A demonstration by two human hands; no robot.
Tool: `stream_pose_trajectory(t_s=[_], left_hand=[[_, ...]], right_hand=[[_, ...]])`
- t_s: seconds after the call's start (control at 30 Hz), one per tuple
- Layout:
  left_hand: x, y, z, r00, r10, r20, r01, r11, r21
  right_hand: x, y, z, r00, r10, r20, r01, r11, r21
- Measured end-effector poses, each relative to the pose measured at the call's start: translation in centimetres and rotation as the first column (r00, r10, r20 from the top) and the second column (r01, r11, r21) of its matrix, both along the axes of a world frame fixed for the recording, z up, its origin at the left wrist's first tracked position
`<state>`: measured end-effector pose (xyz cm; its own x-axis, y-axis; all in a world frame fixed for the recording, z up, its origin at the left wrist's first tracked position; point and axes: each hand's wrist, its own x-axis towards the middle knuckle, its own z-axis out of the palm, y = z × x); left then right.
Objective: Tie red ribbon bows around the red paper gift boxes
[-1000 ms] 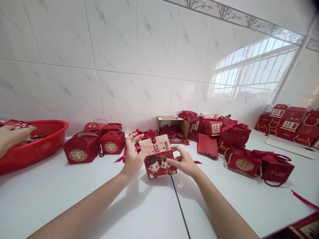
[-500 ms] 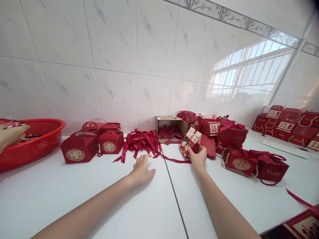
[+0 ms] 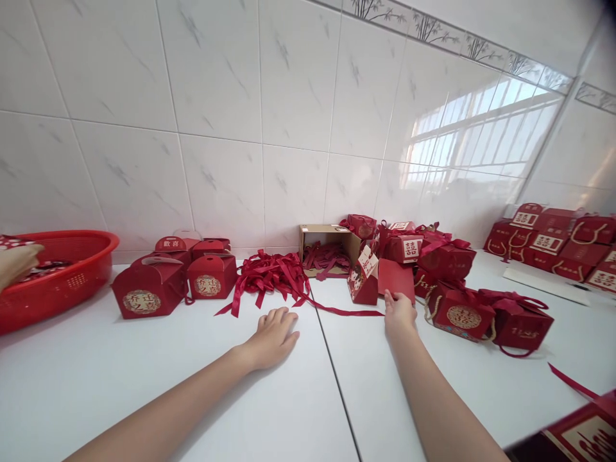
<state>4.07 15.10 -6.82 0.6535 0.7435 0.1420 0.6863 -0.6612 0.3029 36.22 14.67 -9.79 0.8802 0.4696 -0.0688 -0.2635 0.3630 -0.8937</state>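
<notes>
Right grip (image 3: 400, 313): narrow, fingertips at the near edge of one plain red carton (image 3: 395, 277); whether they are closed on it we cannot tell. Left grip (image 3: 274, 337): palm down, fingers loosely spread, resting on the white surface (image 3: 289, 417) left of the dark seam. Plain red carton: we list it right of centre, against the near side of a pile of ribbon-tied boxes (image 3: 445, 260). Portrait box (image 3: 366, 282), one, cream and red: standing just left of the carton. Ribbon heap (image 3: 274, 276), dark red: beyond the left grip, one strand trailing right to the right grip. Cardboard box (image 3: 354, 249), one, turned on its side toward us: against the wall, loose ribbons inside. Handled red boxes, group: left of the ribbon heap, two of them with gold medallions (image 3: 151, 289). Red basket (image 3: 72, 285), one: far left, a co-worker's hand (image 3: 19, 264) above it at the frame edge. Right side, we count two nearer boxes (image 3: 461, 311), side by side; beyond them, a white slab (image 3: 543, 287) and stacked red boxes (image 3: 553, 240).
</notes>
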Motion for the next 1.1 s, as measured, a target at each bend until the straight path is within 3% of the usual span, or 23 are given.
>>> stream_pose_trajectory(t_s=[0.27, 0.57, 0.77, 1.0, 1.1], left_hand=[[0.1, -0.1, 0.1, 1.0, 0.004, -0.023, -0.004, 1.0, 0.007], [0.1, 0.0, -0.2, 1.0, -0.003, -0.029, 0.003, 1.0, 0.022], [0.0, 0.1, -0.3, 1.0, -0.006, -0.019, 0.007, 1.0, 0.028], [0.0, 0.1, -0.3, 1.0, -0.007, -0.006, 0.008, 1.0, 0.029], [0.0, 0.1, -0.4, 1.0, -0.01, -0.006, 0.01, 0.999, 0.035]], right_hand=[[1.5, -0.1, 0.5, 0.98, 0.06, -0.191, -0.042, 0.994, 0.098], [2.6, -0.1, 0.6, 0.986, -0.035, -0.16, 0.056, 0.99, 0.128], [2.6, 0.0, 0.6, 0.994, -0.112, -0.016, 0.113, 0.985, 0.129], [0.9, -1.3, 2.8, 0.95, -0.056, 0.307, 0.007, 0.987, 0.159], [0.5, -1.4, 2.5, 0.924, -0.024, 0.383, -0.018, 0.994, 0.106]])
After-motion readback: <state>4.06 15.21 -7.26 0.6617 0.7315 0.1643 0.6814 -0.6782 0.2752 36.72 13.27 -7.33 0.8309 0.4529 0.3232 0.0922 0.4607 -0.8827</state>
